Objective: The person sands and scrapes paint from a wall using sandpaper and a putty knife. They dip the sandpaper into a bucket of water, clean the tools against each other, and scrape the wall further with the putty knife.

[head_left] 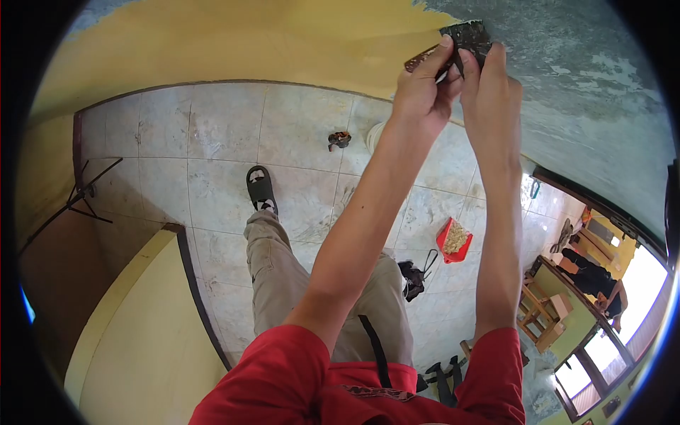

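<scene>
A dark, paint-flecked scraper (466, 32) is held up against the wall, where yellow paint (340, 42) meets bare grey-blue plaster (574, 71). My left hand (428, 83) is wrapped round its brownish handle, with the thumb on top near the blade. My right hand (490, 95) pinches the blade from the other side, thumb and fingers near its edge. Both hands are close together at the top of the view. The blade's edge lies near the ragged paint border; whether it touches the wall I cannot tell.
On the tiled floor (219, 131) are a red dustpan (454, 241) holding pale debris, a small dark object (339, 140) and a dark bag-like item (413, 278). A black stand (76, 198) is at left. Another person (593, 278) and a wooden stool (544, 312) are at right.
</scene>
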A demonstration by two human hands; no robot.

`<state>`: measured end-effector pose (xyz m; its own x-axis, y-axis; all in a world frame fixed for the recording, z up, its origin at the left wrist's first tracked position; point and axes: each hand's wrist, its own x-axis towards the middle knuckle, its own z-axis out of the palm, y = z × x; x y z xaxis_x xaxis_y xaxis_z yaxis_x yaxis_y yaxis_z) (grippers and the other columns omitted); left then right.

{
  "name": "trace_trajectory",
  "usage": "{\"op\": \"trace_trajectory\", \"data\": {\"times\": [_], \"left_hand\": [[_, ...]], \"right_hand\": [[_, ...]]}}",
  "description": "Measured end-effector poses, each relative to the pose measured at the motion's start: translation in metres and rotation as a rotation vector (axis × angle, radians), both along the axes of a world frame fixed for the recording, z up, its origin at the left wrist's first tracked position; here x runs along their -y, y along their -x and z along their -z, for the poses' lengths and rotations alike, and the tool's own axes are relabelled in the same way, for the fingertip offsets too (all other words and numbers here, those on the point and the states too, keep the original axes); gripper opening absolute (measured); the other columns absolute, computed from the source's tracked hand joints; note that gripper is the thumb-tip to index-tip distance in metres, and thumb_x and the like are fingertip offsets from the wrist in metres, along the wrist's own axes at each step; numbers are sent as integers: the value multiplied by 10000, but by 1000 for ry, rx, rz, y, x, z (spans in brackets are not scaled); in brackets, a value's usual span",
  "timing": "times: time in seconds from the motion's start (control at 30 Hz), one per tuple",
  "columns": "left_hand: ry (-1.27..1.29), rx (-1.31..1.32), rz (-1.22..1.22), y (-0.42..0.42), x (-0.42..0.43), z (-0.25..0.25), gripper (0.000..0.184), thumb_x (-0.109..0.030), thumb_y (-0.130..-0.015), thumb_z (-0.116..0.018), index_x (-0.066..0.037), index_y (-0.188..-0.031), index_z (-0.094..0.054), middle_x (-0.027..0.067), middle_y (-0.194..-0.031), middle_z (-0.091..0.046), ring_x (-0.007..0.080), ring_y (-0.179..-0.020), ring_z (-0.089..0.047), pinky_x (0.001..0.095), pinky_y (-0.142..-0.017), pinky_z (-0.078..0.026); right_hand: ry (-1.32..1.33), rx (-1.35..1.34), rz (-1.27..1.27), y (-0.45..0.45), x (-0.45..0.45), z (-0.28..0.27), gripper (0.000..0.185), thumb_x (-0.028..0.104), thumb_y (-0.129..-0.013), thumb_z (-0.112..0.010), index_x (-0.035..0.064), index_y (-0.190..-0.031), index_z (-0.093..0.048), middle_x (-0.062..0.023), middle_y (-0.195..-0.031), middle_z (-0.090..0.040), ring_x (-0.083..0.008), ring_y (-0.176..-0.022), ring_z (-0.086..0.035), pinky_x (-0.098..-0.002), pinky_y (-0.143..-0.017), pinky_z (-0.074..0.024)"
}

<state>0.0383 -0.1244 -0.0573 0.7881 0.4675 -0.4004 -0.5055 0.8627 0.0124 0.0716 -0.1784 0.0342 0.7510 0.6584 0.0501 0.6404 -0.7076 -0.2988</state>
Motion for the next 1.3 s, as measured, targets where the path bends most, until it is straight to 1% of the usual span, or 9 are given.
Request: {"op": "trace_trajectory", "data": {"times": [0.3, 0.5, 0.83, 0.97, 1.07, 1.13, 1.17, 1.23, 1.3], "left_hand": [[465, 455, -115, -31, 23, 0, 181, -135, -963, -719, -56, -1084, -610, 55, -977, -650, 117, -800, -658, 232, -726, -621], [198, 5, -89, -5, -2, 5, 161, -129, -962, -722, -102, -1088, -625, 0, -958, -653, 88, -777, -631, 203, -652, -573], [63, 137, -146, -13, 6, 13, 168, -227, -983, -704, -129, -1098, -632, 3, -960, -670, 119, -834, -653, 263, -704, -578], [-93, 479, 161, 14, -4, 40, 316, -412, -1057, -554, -124, -987, -664, -35, -882, -670, 84, -792, -629, 266, -726, -550], [-62, 536, -126, 41, -2, 20, 299, -357, -1022, -630, -93, -1162, -640, 41, -1073, -706, 173, -997, -679, 319, -856, -576], [67, -233, -76, 69, -10, 0, 234, -345, -1052, -587, -133, -971, -646, -49, -759, -619, 100, -706, -628, 280, -598, -498], [56, -235, -80, 82, -12, 9, 234, -345, -1052, -587, -133, -971, -646, -49, -759, -619, 100, -706, -628, 280, -598, -498], [-289, -377, -41, 106, -13, 38, 148, -272, -1015, -663, -127, -993, -644, -46, -740, -600, 90, -658, -597, 278, -531, -469], [-282, -391, -50, 105, -20, 22, 118, -189, -970, -720, -109, -999, -639, -35, -734, -595, 93, -615, -571, 270, -501, -459]], "right_hand": [[195, 204, -47, 1, -6, -17, 347, 368, -1070, -501, 21, -1067, -474, -294, -803, -681, -520, -828, -666, -565, -604, -494], [-5, 104, -94, 10, -17, 0, 332, 351, -1071, -502, 20, -1082, -477, -292, -824, -692, -515, -837, -672, -564, -617, -501], [70, 135, 94, 17, -25, 8, 351, 376, -1050, -526, 29, -1085, -488, -313, -855, -691, -546, -857, -654, -603, -665, -496], [247, -35, 4, 29, -33, -8, 326, 330, -1045, -491, 48, -1206, -523, -250, -933, -728, -455, -894, -718, -534, -755, -582], [-145, -61, -194, 39, -18, 35, 309, 314, -1031, -566, 11, -1038, -509, -263, -785, -691, -471, -715, -685, -534, -616, -521], [-251, -363, -159, 52, -2, 40, 254, 249, -1033, -555, 1, -1011, -506, -237, -775, -692, -418, -681, -696, -491, -597, -538], [-345, -668, -121, 58, 5, 43, 204, 184, -1035, -544, -9, -984, -503, -210, -765, -694, -365, -648, -707, -447, -578, -556], [-425, -821, -53, 62, 13, 55, 198, 176, -1041, -543, -9, -976, -515, -171, -743, -686, -283, -602, -681, -390, -540, -530], [-497, -968, 23, 63, 11, 57, 195, 169, -1047, -542, -9, -967, -528, -131, -722, -679, -201, -556, -654, -332, -501, -504]]}}
